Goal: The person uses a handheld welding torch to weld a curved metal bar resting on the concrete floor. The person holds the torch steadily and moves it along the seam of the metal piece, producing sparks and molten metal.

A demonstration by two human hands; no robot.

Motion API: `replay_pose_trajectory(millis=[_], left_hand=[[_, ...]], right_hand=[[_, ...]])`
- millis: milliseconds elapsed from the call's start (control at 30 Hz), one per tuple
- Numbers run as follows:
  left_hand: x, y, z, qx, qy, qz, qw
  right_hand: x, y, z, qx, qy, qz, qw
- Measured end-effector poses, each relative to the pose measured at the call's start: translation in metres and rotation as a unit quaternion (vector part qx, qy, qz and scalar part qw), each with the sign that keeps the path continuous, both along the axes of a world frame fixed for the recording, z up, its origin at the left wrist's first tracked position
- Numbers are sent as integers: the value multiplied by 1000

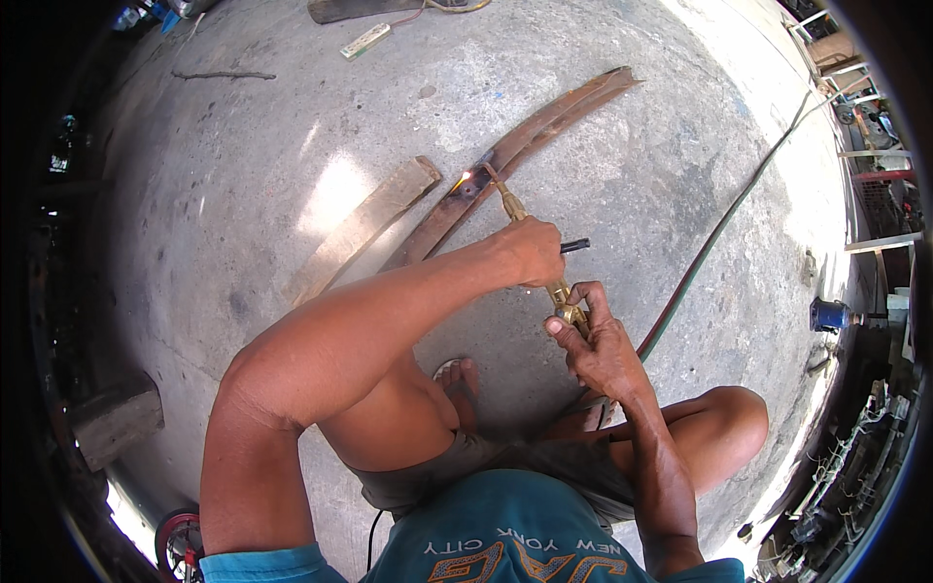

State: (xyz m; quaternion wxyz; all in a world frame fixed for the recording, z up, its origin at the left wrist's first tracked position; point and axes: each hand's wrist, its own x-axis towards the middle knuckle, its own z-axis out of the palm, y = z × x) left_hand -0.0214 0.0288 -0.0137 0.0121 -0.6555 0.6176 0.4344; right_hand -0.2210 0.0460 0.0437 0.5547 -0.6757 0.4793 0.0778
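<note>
A brass gas torch (514,206) slants up and to the left in my two hands. My left hand (530,253) is closed round its neck, and a short black rod (575,245) sticks out beside that fist. Lower on the torch, my right hand (604,350) grips the valve end, thumb and forefinger at the brass fittings. The tip is over a long rusty steel bar (564,112), which has a blackened patch and a small bright orange glow near the tip. Alongside the bar lies a pale, squared length of wood or metal (364,233); its material I cannot tell.
Red and green hoses (714,238) run from near my right hand to the far right. A white power strip (365,41) and a thin rod (224,75) lie farther off. A grey block (117,423) stands left; a blue can-like object (829,314) and scrap (846,466) are right.
</note>
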Motion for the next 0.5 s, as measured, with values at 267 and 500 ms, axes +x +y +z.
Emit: replay_pose_trajectory(millis=[267, 500], left_hand=[[0, 1, 3, -8, 6, 12, 1000], [0, 2, 1, -13, 5, 9, 1000]], right_hand=[[2, 0, 2, 4, 6, -1, 1000], [2, 0, 2, 1, -3, 0, 1000]])
